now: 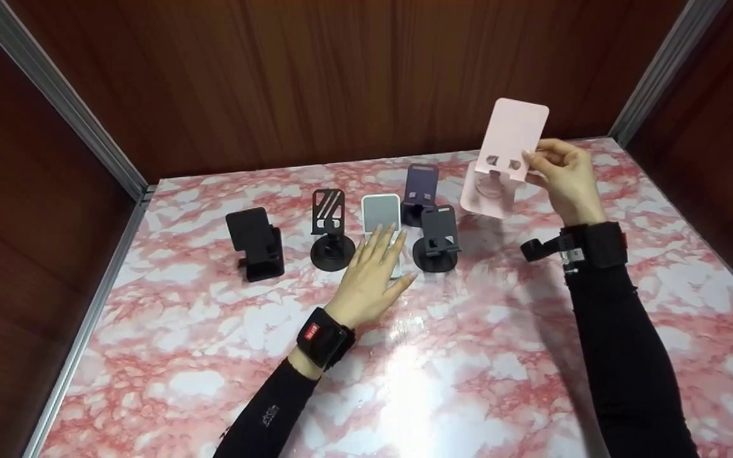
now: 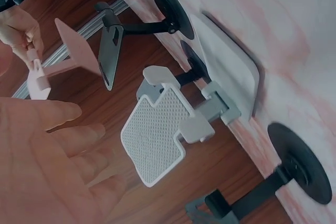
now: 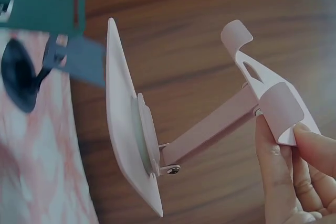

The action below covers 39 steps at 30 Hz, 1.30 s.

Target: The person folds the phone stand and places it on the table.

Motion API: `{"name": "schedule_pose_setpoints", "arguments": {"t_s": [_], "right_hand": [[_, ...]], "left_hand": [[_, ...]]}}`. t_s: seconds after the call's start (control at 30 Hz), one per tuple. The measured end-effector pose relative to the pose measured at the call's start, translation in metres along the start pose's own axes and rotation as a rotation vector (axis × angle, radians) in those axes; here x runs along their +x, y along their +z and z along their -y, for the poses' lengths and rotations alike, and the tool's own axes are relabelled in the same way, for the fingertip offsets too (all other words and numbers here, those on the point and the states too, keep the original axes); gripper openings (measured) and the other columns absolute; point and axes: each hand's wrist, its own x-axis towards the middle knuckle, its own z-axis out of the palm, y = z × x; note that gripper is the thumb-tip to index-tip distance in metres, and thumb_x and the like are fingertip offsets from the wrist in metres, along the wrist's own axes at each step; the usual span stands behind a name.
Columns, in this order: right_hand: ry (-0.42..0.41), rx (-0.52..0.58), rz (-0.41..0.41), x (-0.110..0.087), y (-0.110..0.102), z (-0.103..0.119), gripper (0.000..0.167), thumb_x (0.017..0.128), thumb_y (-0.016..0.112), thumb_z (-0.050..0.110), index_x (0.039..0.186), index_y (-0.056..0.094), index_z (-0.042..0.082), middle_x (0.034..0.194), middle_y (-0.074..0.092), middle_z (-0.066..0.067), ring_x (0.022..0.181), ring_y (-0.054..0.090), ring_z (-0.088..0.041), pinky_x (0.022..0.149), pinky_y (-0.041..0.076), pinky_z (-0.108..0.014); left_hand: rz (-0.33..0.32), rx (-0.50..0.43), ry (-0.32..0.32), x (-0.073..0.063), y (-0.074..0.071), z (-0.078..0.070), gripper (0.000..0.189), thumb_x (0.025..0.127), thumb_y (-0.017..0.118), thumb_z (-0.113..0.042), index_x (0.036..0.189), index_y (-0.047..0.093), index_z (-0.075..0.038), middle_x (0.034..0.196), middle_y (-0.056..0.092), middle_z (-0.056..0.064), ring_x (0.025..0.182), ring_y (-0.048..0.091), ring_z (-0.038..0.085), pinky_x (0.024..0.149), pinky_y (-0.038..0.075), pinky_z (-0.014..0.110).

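Observation:
In the head view my right hand (image 1: pixel 567 175) pinches the lower edge of a pink phone stand (image 1: pixel 514 130), held up at the back right. The right wrist view shows its flat base (image 3: pixel 128 124), hinged arm (image 3: pixel 210 124) and hooked cradle, with thumb and fingers at one hook. My left hand (image 1: pixel 369 283) is spread, fingers extended, above a white phone stand (image 1: pixel 381 207) with a grey pad, hiding part of its base. In the left wrist view that white stand's textured pad (image 2: pixel 157 135) stands beyond the fingertips, a gap between them.
Left of the white stand are a black phone stand (image 1: pixel 328 213) with slots and a solid black one (image 1: pixel 249 229). On its right stand a dark grey one (image 1: pixel 441 229) and a purple one (image 1: pixel 421 181). Wooden panels (image 1: pixel 315 83) enclose the marbled table (image 1: pixel 201 356).

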Motion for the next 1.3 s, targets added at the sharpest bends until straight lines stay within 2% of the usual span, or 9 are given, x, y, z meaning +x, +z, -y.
{"name": "schedule_pose_setpoints", "arguments": {"t_s": [0.23,0.47,0.57,0.73,0.83,0.93,1.07,1.17,1.3], "right_hand": [[-0.030,0.059,0.147,-0.018,0.024,-0.002,0.010,0.082,0.062,-0.007,0.092,0.064,-0.006,0.075,0.069,-0.011,0.068,0.067,-0.018,0.061,0.058,-0.027],[-0.033,0.023,0.220,-0.033,0.046,-0.009,0.012,0.083,0.062,-0.006,0.093,0.065,-0.002,0.076,0.069,-0.009,0.067,0.067,-0.016,0.064,0.059,-0.027],[-0.028,-0.023,0.213,-0.040,0.054,-0.013,0.010,0.082,0.063,-0.004,0.091,0.066,0.001,0.074,0.068,-0.006,0.066,0.066,-0.014,0.062,0.058,-0.026],[-0.017,-0.057,0.234,-0.052,0.066,-0.019,0.012,0.083,0.062,-0.004,0.090,0.066,0.004,0.074,0.068,-0.004,0.066,0.065,-0.012,0.060,0.058,-0.024],[-0.010,-0.061,0.248,-0.057,0.072,-0.021,0.012,0.084,0.061,-0.004,0.089,0.066,0.006,0.074,0.068,-0.003,0.065,0.064,-0.011,0.058,0.056,-0.022],[-0.009,-0.067,0.255,-0.060,0.077,-0.023,0.012,0.084,0.062,-0.004,0.088,0.066,0.006,0.074,0.068,-0.002,0.063,0.062,-0.010,0.057,0.055,-0.021],[-0.009,-0.090,0.271,-0.062,0.079,-0.027,0.011,0.083,0.063,-0.002,0.091,0.066,0.006,0.075,0.068,-0.003,0.064,0.061,-0.010,0.059,0.056,-0.022],[-0.006,-0.113,0.268,-0.062,0.081,-0.030,0.010,0.083,0.064,0.000,0.091,0.066,0.006,0.075,0.067,-0.003,0.066,0.062,-0.011,0.061,0.057,-0.024],[-0.027,-0.140,0.234,-0.061,0.084,-0.035,0.005,0.084,0.064,0.002,0.086,0.066,0.005,0.072,0.066,-0.001,0.065,0.062,-0.010,0.058,0.058,-0.025]], "left_hand": [[-0.014,-0.233,0.049,0.008,-0.002,0.001,0.066,0.097,0.037,-0.044,0.149,0.013,-0.011,0.157,0.010,0.009,0.144,0.007,0.031,0.118,0.011,0.050],[-0.025,-0.496,0.000,0.017,-0.006,0.005,0.060,0.099,0.038,-0.033,0.149,0.013,-0.011,0.156,0.013,0.012,0.144,0.012,0.029,0.119,0.012,0.045],[-0.011,-0.691,-0.043,0.019,-0.007,0.006,0.055,0.099,0.038,-0.027,0.148,0.018,-0.011,0.154,0.020,0.010,0.142,0.020,0.025,0.119,0.016,0.038],[0.025,-1.156,-0.105,0.023,-0.005,0.005,0.053,0.099,0.039,-0.017,0.145,0.020,0.000,0.151,0.024,0.016,0.138,0.029,0.027,0.115,0.027,0.038],[0.043,-1.317,-0.167,0.025,-0.003,0.005,0.056,0.097,0.042,-0.013,0.145,0.018,0.002,0.149,0.028,0.019,0.132,0.039,0.031,0.106,0.041,0.037],[0.045,-1.344,-0.221,0.026,-0.002,0.006,0.056,0.096,0.046,-0.011,0.144,0.022,0.003,0.144,0.037,0.021,0.121,0.052,0.033,0.094,0.051,0.034],[0.024,-1.344,-0.265,0.027,-0.001,0.009,0.047,0.092,0.049,-0.004,0.137,0.036,0.005,0.134,0.049,0.024,0.102,0.063,0.024,0.083,0.056,0.030],[0.003,-1.343,-0.293,0.028,-0.001,0.011,0.041,0.090,0.051,0.001,0.130,0.044,0.005,0.126,0.055,0.024,0.091,0.064,0.015,0.081,0.057,0.029],[-0.014,-1.316,-0.324,0.030,-0.003,0.013,0.039,0.087,0.053,0.005,0.126,0.048,0.004,0.121,0.059,0.023,0.084,0.065,0.013,0.081,0.057,0.033]]}}
